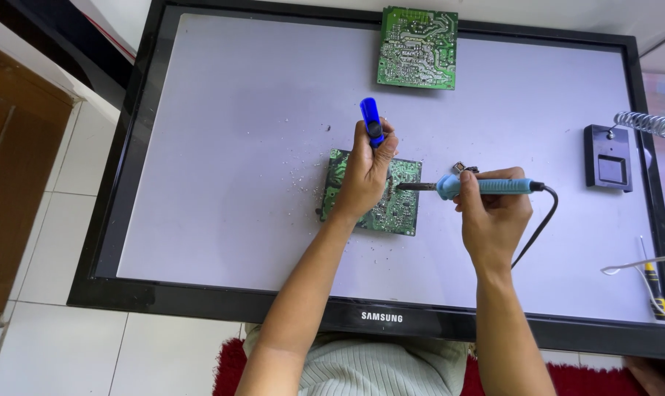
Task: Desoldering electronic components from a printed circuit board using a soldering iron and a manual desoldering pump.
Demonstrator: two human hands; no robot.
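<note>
Green circuit board (391, 209) mid-screen on flat monitor panel (200, 183), wide bare margin left and near. Left hand (363, 176) fisted around blue desoldering pump (371, 121), upright over board. Right hand (494, 213) grips soldering iron (464, 186), tip pointing left at board edge.

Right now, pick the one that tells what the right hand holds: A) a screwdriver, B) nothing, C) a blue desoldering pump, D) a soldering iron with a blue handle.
D: the right hand grips the soldering iron by its blue handle, tip aimed left at the circuit board, while the left hand holds the blue pump.
</note>
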